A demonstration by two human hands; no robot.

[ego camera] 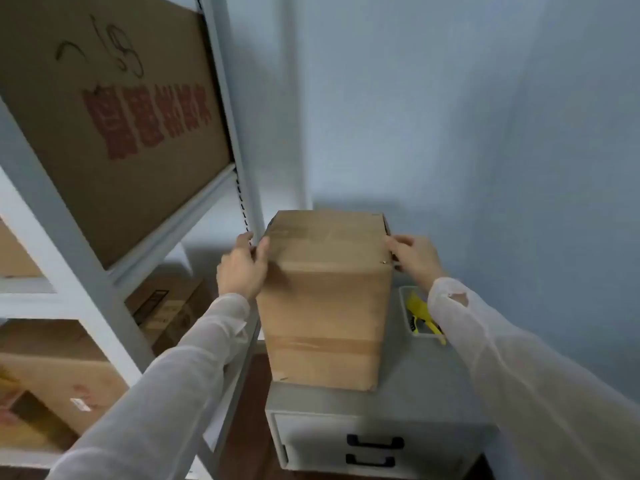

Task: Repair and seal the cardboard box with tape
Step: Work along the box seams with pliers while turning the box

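The cardboard box (322, 306) stands upright on the grey drawer cabinet (412, 400), clasped between both sets of fingers. The left hand (242, 268) grips its upper left edge, the right hand (415, 254) its upper right.

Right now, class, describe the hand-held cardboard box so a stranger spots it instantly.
Right of the grey metal shelving rack stands a grey drawer cabinet. On it is a tall plain brown cardboard box, left hand and right hand gripping its top. Only it stands off the shelves.
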